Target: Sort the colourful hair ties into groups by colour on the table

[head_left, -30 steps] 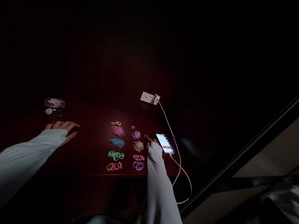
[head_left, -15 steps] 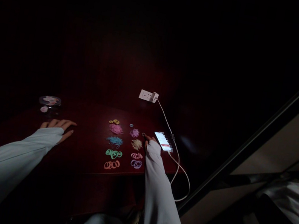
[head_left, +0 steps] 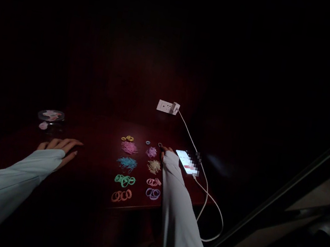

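Observation:
My left hand (head_left: 61,146) lies palm down on the dark red table, fingers stretched out, holding nothing. At the fingertips of my right hand (head_left: 166,152) is a small pale hair tie (head_left: 160,144), and the fingers look pinched on it. Left of it lies a small blue hair tie (head_left: 148,142). Nearby are piles of thin elastic bands: purple (head_left: 151,152), cream (head_left: 154,166), pink (head_left: 129,147) and blue (head_left: 127,163). Thicker hair ties form groups: yellow (head_left: 130,138), green (head_left: 125,180), orange (head_left: 121,195), light pink (head_left: 153,182) and lilac (head_left: 152,193).
A lit phone (head_left: 185,161) lies right of my right hand. Its white cable (head_left: 189,132) runs to a charger in the wall socket (head_left: 164,106) and loops past the table's right edge. A clear round container (head_left: 51,116) stands at the back left.
My right hand has moved slightly away from me with the pale hair tie, now level with the blue one. The view has shifted a little; my left hand stays flat.

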